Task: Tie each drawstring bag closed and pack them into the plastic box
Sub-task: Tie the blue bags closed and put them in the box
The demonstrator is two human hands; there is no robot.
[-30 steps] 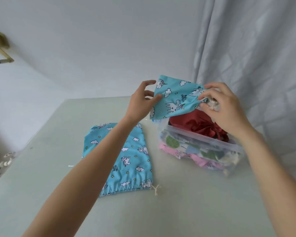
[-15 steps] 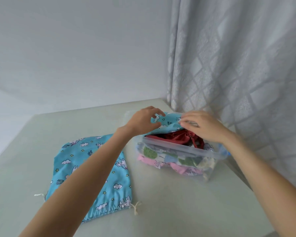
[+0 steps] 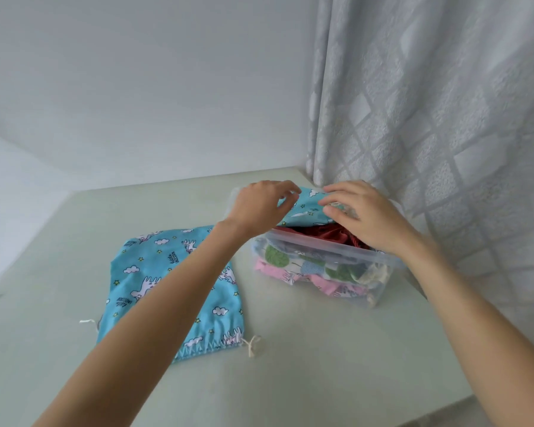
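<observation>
1. Lower centre of the frame: a blue unicorn-print drawstring bag (image 3: 173, 291) lies flat on the pale bench (image 3: 290, 380), its gathered mouth toward the camera and a cream cord end (image 3: 252, 345) trailing from the right corner. Whether it is tied cannot be told. It looks light and limp; the gathered mouth or the cords offer the surest hold.

2. Middle right: the clear plastic box (image 3: 327, 266) stands on the bench just right of that bag, already packed in layers of pink and leaf-print cloth with a dark red bag (image 3: 318, 234) on top.

3. Just beyond, above the box: a second blue bag (image 3: 302, 209) rests across the red one. The left hand (image 3: 259, 204) curls its fingers over the bag's left edge; the right hand (image 3: 364, 214) lies spread across its right end, fingertips pressing down. The cloth is soft and should flatten under the palms, though the box looks nearly full.

4. Far right: a patterned grey curtain (image 3: 429, 118) hangs behind the bench.
</observation>
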